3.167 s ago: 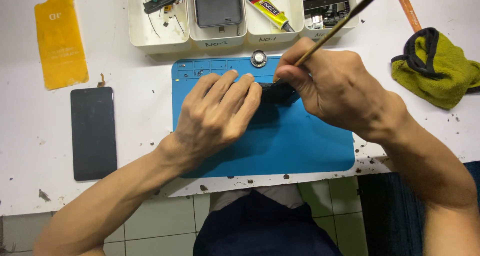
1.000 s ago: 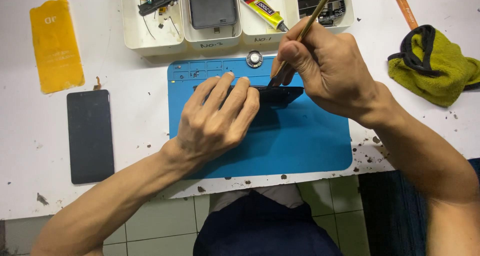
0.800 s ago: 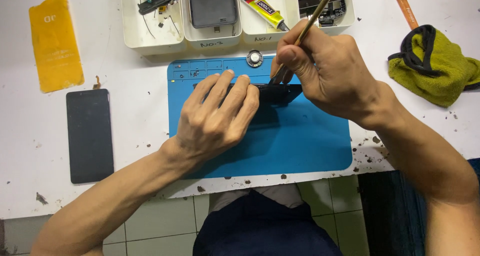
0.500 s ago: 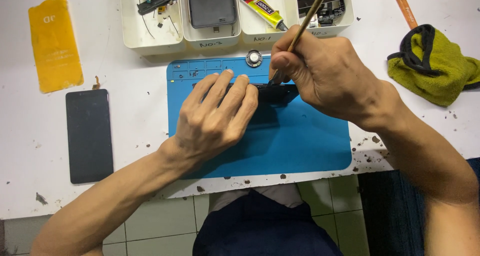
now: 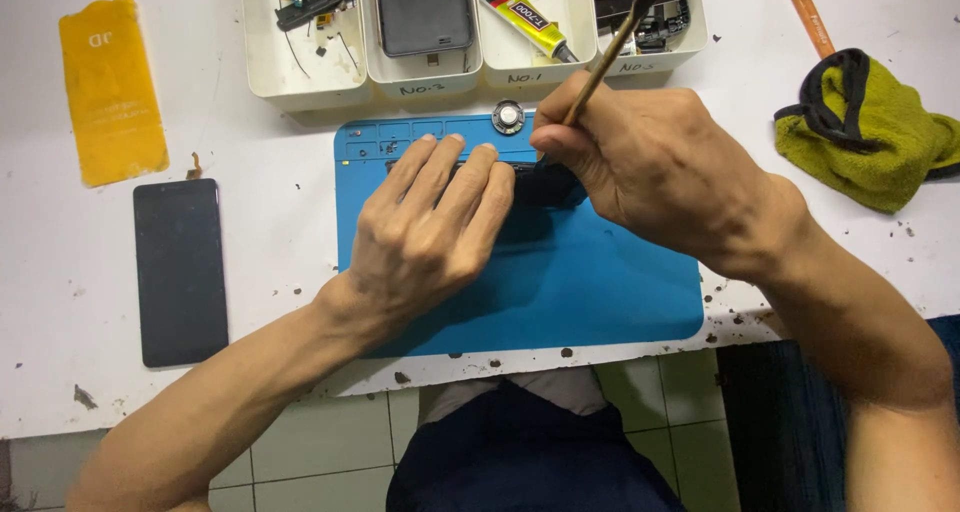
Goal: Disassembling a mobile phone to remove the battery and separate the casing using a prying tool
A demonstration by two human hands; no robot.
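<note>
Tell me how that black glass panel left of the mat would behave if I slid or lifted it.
The black panel lies flat and looks thin, so probably light and stiff. Its glossy face suggests slippery and likely fragile. Flush on the table, its edge may be hard to catch.

Bright, even light from overhead, slightly cool white. White worktop [image 5: 250, 132] near clipping toward the top right, no hard hotspots. Shadows soft and short: a dim one under the left hand [image 5: 430, 232] on the blue mat [image 5: 600, 282], falling toward the near edge, and a darker patch beneath the right hand [image 5: 650, 162]. Mild sheen on the dark glass panel [image 5: 180, 272] and the yellow film [image 5: 110, 92], no real glare. Focus is sharp across the worktop; skin creases and specks of dirt resolve cleanly. Brush handle [image 5: 625, 32] slightly soft. Floor tiles below are dimmer. Little bending at the edges.
</note>
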